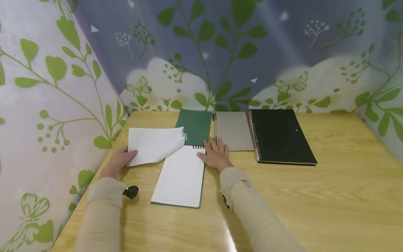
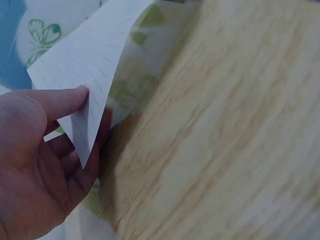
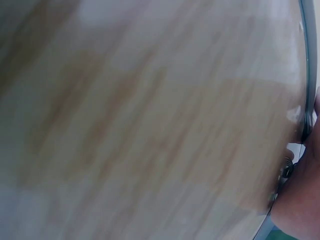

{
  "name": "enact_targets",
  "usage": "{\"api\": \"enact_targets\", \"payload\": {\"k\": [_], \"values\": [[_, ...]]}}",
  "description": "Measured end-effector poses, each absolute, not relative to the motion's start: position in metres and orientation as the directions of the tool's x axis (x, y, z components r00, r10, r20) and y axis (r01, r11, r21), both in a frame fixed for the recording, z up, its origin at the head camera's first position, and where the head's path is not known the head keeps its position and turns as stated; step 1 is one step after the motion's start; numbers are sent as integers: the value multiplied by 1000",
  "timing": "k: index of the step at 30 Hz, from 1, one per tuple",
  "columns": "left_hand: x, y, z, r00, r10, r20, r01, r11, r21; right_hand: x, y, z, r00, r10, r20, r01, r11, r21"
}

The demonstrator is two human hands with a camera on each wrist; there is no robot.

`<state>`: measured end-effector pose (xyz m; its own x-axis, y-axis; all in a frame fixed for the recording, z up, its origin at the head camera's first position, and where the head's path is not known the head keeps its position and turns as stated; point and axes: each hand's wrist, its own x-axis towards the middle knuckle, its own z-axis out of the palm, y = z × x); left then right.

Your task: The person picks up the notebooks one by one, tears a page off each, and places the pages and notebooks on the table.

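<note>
A spiral notepad [image 1: 181, 178] lies on the table with its green cover [image 1: 195, 124] folded back beyond the wire binding [image 1: 198, 147]. My left hand [image 1: 118, 161] pinches a lined sheet [image 1: 154, 143] by its near left corner, thumb on top. In the left wrist view the sheet [image 2: 90, 60] bends at the thumb. Its right end has a ragged edge near the binding; whether it is still attached there I cannot tell. My right hand [image 1: 216, 155] rests with spread fingers at the pad's upper right corner, beside the binding. The right wrist view shows only part of that hand [image 3: 300, 195].
A grey-covered spiral notebook [image 1: 234, 129] lies right of the green cover. Beside it is a larger black spiral notebook [image 1: 280, 136]. Patterned walls [image 1: 220, 52] close off the back and left of the wooden table [image 1: 315, 210].
</note>
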<state>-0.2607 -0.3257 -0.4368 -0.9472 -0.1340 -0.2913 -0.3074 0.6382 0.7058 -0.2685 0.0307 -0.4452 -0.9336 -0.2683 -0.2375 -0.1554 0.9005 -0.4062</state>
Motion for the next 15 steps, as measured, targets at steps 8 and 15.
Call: {"api": "enact_targets", "payload": {"k": [8,15], "values": [[-253,-333,-425,-971,-104,-215,-219,751,623,-270,32,-446,-936,-254,-242,-142,906,-400],[-247,-335,-429,-974,-98,-206,-209,739,641,-265,30,-441,-932,-271,-239,-147,889,-433]]}}
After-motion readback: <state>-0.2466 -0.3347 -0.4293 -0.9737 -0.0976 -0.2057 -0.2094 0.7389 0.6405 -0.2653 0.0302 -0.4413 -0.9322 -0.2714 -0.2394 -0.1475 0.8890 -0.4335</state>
